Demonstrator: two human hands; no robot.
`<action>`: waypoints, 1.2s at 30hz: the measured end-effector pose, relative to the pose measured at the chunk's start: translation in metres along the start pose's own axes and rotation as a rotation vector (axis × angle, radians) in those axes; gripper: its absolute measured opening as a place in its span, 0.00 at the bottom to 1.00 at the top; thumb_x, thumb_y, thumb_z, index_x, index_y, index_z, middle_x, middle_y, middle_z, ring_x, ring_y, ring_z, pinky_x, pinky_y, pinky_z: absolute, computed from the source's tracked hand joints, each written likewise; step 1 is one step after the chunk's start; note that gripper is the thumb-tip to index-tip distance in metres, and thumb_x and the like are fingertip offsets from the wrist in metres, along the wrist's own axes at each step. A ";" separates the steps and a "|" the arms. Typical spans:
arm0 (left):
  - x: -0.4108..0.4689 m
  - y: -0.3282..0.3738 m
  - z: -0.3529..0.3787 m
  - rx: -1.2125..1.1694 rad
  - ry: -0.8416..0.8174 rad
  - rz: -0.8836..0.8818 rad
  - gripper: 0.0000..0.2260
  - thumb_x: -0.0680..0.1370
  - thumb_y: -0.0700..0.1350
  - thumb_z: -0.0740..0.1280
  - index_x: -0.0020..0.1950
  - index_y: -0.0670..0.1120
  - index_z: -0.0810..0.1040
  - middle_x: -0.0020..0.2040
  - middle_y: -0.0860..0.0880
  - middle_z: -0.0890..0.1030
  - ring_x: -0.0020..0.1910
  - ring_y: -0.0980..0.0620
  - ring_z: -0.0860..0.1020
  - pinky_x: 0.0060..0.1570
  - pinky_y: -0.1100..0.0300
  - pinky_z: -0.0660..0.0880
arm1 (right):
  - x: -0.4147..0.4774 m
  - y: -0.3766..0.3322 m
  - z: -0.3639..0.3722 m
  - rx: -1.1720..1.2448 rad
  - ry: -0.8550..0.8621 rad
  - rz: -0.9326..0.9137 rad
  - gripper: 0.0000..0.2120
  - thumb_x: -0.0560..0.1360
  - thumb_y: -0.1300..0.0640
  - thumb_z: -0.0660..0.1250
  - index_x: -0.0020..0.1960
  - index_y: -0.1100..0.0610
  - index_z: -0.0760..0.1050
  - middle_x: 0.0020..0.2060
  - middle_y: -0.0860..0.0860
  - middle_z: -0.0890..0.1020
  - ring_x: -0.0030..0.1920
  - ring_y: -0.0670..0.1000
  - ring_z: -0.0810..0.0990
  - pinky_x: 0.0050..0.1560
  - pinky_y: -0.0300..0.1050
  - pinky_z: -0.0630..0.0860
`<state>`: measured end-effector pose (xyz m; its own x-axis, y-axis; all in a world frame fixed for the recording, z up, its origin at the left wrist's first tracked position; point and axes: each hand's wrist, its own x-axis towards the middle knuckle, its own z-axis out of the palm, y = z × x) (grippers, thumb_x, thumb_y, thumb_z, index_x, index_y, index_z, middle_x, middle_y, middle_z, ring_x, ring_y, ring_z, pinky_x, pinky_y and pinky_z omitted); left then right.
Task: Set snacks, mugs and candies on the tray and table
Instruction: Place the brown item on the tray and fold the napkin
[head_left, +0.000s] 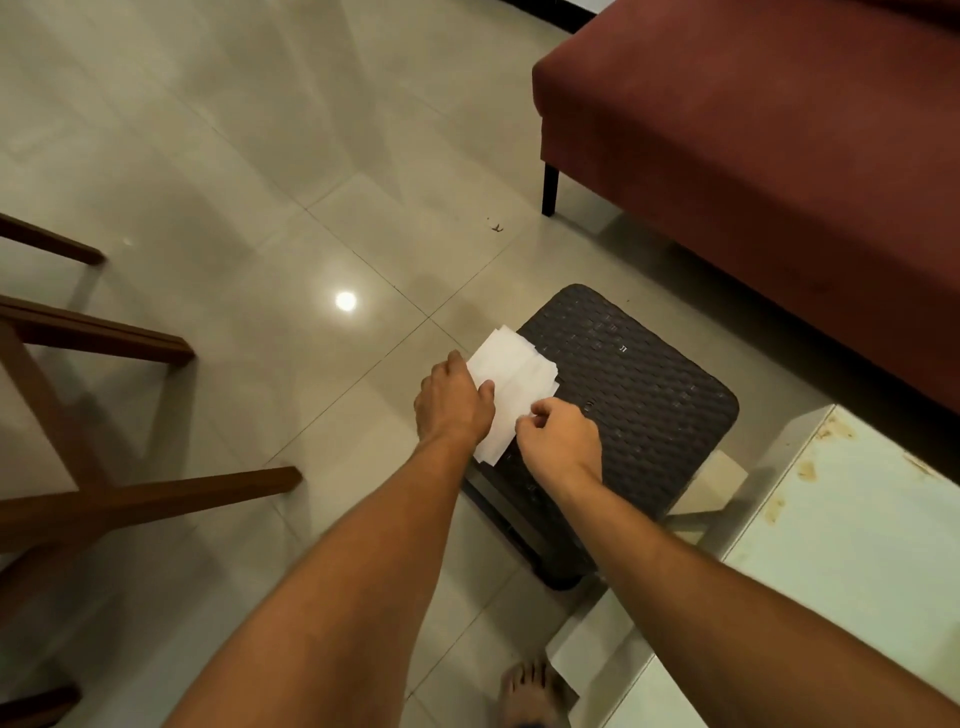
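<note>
A few white paper napkins lie stacked on the left edge of a low, dark woven-pattern stool. My left hand rests flat on the left side of the stack, fingers pressing the paper. My right hand is at the stack's near right corner, with thumb and fingers pinched on the napkin's edge. No snacks, mugs, candies or tray are in view.
A dark red upholstered sofa stands behind the stool at upper right. A pale glass-topped table fills the lower right. Wooden chair legs stand at the left on the glossy tiled floor. My bare foot shows at the bottom.
</note>
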<state>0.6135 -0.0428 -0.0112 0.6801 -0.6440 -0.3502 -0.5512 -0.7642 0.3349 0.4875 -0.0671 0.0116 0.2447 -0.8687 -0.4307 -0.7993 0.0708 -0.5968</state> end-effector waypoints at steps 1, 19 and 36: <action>0.003 -0.001 0.000 -0.005 -0.018 -0.009 0.29 0.82 0.55 0.65 0.78 0.44 0.60 0.72 0.41 0.72 0.70 0.40 0.71 0.66 0.46 0.72 | 0.002 0.000 0.002 -0.014 0.000 0.014 0.16 0.80 0.53 0.66 0.66 0.57 0.78 0.58 0.52 0.84 0.56 0.51 0.83 0.55 0.45 0.79; -0.016 0.008 0.000 0.177 0.069 0.426 0.13 0.79 0.49 0.66 0.62 0.46 0.79 0.58 0.46 0.75 0.57 0.46 0.74 0.49 0.52 0.78 | 0.010 -0.004 0.007 0.166 -0.044 0.268 0.12 0.74 0.52 0.67 0.54 0.56 0.79 0.51 0.54 0.82 0.50 0.54 0.81 0.54 0.54 0.81; -0.033 0.036 0.024 0.084 -0.105 0.100 0.31 0.73 0.60 0.73 0.70 0.46 0.70 0.66 0.42 0.74 0.65 0.42 0.74 0.62 0.47 0.74 | 0.002 0.025 -0.014 0.330 -0.104 0.312 0.10 0.80 0.53 0.62 0.48 0.56 0.80 0.44 0.52 0.82 0.39 0.47 0.76 0.35 0.41 0.67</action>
<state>0.5594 -0.0500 -0.0081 0.5682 -0.7138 -0.4094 -0.6551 -0.6935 0.3000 0.4603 -0.0737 0.0053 0.0874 -0.7284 -0.6796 -0.6299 0.4881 -0.6041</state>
